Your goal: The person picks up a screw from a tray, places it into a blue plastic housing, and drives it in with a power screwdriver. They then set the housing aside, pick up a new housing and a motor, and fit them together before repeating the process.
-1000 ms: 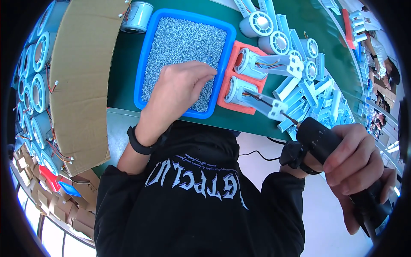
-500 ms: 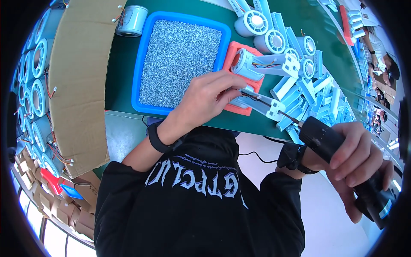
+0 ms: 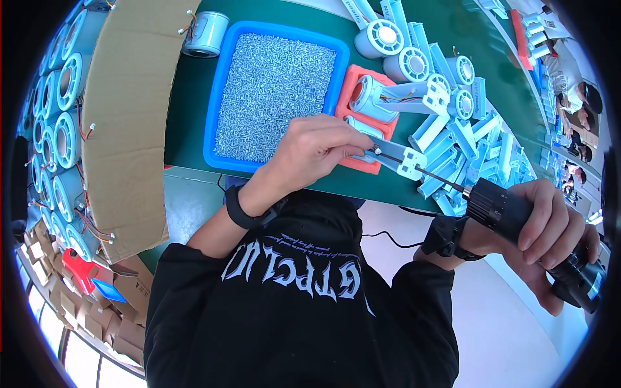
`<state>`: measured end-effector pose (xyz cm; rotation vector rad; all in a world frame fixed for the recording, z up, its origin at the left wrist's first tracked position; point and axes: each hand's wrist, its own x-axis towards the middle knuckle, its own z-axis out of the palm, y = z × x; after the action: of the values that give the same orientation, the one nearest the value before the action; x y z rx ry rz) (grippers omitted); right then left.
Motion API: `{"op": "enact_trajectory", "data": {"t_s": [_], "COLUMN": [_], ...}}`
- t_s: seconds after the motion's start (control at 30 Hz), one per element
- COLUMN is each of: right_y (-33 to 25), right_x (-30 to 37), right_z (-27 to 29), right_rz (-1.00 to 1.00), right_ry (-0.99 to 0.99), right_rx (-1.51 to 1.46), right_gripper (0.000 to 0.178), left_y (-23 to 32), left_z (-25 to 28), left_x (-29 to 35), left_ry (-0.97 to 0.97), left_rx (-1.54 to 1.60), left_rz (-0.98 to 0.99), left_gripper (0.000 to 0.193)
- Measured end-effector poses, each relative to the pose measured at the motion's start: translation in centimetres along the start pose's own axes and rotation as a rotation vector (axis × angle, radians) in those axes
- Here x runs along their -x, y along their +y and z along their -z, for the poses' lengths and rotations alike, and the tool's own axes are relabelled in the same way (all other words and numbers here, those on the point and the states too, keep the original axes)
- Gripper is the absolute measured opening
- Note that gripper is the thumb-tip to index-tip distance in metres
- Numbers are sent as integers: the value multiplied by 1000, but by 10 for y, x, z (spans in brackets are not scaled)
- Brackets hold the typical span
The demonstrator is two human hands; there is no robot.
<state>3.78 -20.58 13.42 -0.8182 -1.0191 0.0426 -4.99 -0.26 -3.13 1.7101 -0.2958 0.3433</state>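
Observation:
My right hand (image 3: 550, 226) is wrapped round a black electric screwdriver (image 3: 498, 207) at the right. Its long thin bit passes through the white end plate of a light blue handle piece (image 3: 396, 157) and runs along the channel toward my left hand (image 3: 320, 150). There my left thumb and fingers are pinched together at the handle's inner end. A small pale thing shows by the fingertips, too small to name. Behind it, a second handle piece with a cylindrical motor housing (image 3: 372, 98) and coloured wires rests in a pink foam block (image 3: 352, 77).
A blue tray (image 3: 212, 123) full of small screws stands left of the foam. Light blue handles (image 3: 446, 152) and fan housings (image 3: 414, 63) lie piled at the right. A single motor (image 3: 206, 33) stands behind a cardboard sheet (image 3: 129, 129); many motors (image 3: 68, 139) line the far left.
My right hand and the screwdriver have drawn back slightly to the right, away from the end plate. The left hand keeps its pinch in nearly the same place.

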Motion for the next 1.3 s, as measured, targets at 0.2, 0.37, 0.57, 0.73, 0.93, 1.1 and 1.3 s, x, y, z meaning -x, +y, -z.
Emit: {"op": "enact_trajectory", "data": {"t_s": [0.2,0.37,0.57,0.73,0.93,1.1,1.3], "right_y": [-1,-6,-7,-8,-8,-6,0], "right_x": [-1,3,2,2,2,1,-3], "right_z": [-2,0,-2,0,0,-2,-4], "right_rz": [-18,-15,-6,-7,-8,-26,-54], "right_ry": [-1,84,108,109,91,74,11], "right_rx": [-2,53,32,21,6,-6,-3], "right_gripper": [61,62,64,64,63,63,63], "left_y": [1,6,7,7,4,8,9], "left_z": [-2,-9,-10,-10,-10,-7,3], "left_x": [-1,2,3,4,7,8,1], "left_ry": [-11,42,40,47,32,-2,3], "left_rx": [-70,-15,88,134,131,200,-13], "left_rz": [-34,6,75,141,119,242,33], "left_gripper": [20,21,20,18,22,21,30]}}
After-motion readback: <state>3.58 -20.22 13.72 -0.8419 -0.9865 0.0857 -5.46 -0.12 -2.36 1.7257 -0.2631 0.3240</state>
